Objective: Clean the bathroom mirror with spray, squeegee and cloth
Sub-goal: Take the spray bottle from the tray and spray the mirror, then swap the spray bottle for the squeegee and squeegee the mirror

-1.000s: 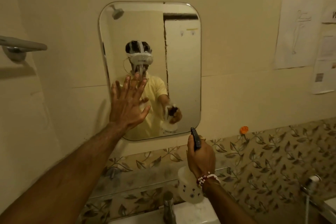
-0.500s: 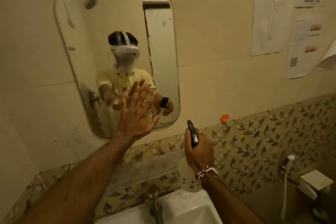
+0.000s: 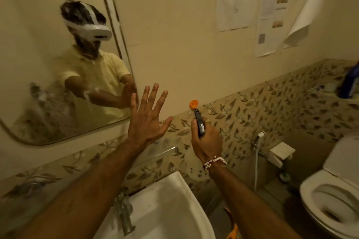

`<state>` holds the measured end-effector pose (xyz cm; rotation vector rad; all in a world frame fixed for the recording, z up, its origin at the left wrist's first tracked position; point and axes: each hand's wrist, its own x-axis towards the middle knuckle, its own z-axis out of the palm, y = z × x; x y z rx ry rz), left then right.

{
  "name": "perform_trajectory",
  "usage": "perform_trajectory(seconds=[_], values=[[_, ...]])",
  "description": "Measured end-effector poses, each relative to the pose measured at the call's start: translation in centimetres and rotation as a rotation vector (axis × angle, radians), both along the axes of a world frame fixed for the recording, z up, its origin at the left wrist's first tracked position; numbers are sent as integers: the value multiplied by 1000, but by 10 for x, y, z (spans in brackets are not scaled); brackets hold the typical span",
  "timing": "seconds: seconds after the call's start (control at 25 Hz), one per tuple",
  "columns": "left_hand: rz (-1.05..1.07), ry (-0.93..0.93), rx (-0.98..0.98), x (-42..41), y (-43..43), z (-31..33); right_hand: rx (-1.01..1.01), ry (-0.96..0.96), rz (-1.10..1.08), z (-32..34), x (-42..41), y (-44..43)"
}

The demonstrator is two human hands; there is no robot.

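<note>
L hand splayed by mirror; R hand grips spray bottle.

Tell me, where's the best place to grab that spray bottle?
Grab the spray bottle by its narrow neck, just under the dark trigger head, coming from behind as the right hand does. The neck fits inside a fist, the round body below looks too wide, and a finger can reach the trigger.

Mirror: top and left cut off by frame. Spray bottle body largely hidden behind right hand.
</note>
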<state>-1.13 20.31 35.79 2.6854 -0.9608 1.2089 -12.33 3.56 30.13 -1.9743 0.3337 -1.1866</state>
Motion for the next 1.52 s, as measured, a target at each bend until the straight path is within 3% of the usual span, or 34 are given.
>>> perform_trajectory(seconds=[0.36,0.6,0.72,0.88,1.04,1.24,1.52], values=[[-232,280,-98,-10,-131,-74,-9,235,-89,-59,-4,-70],[-404,572,-177,-15,-177,-157,38,380,-111,-120,-6,-104],[-371,765,-195,-19,-180,-210,129,470,-70,-173,-9,-121],[-331,970,-92,-2,-175,-274,297,622,-7,-259,-5,-124],[-218,1010,260,16,-182,-329,495,711,81,-340,0,-119],[-133,1028,626,19,-192,-379,548,825,80,-401,7,-114],[-150,998,665,22,-188,-406,614,880,80,-441,2,-110]])
